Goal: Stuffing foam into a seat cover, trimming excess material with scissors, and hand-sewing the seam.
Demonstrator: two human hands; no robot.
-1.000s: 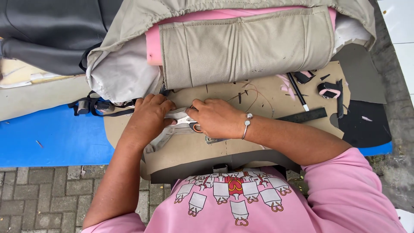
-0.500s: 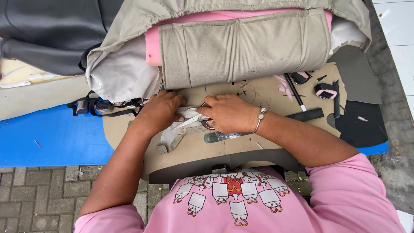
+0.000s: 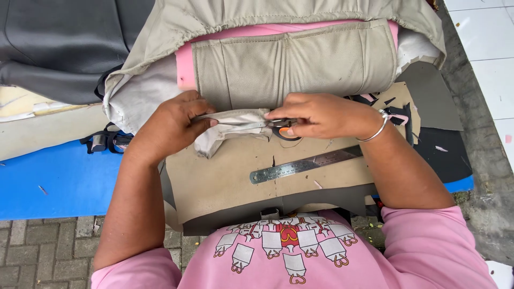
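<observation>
Left hand (image 3: 174, 123) pinches grey fabric strip (image 3: 235, 120) just above tan pattern sheet (image 3: 225, 176); right hand (image 3: 316, 115) closed around scissors (image 3: 282, 128), blades at the strip. Steel ruler (image 3: 305, 165) lies on the sheet, below the scissors

Head-worn view, steeply down, close over lap

Beige fabric cover (image 3: 289, 64) over pink foam (image 3: 184, 67) at upper centre; dark grey seat (image 3: 59, 48) upper left. Blue mat (image 3: 59, 179) at left. Tan sheet (image 3: 225, 176) carries a silver ruler (image 3: 305, 165). Scissors (image 3: 284, 130) show orange handles. Pink shirt (image 3: 300, 257) bears a white, red and orange print.
</observation>
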